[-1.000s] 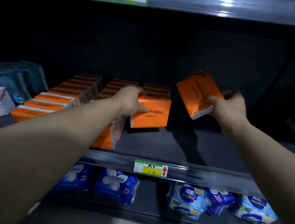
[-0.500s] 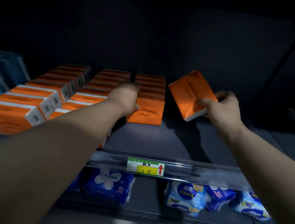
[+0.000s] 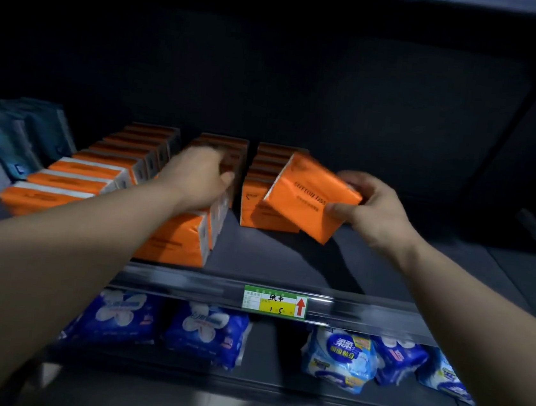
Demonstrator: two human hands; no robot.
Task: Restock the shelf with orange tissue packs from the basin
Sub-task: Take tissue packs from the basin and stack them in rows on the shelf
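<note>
Orange pack [image 3: 310, 197], clasped in our right hand [image 3: 376, 211], should go upright against the right row [image 3: 255, 211]; our left hand [image 3: 199, 178] rests on the middle row [image 3: 178, 242], grip unclear.

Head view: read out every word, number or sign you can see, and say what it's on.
"COTTON TISS", the rest under the thumb: orange pack in the right hand.
"纸巾", "1 5", red up arrow: price tag on the shelf rail.
Blue packs below: print too blurred.
</note>
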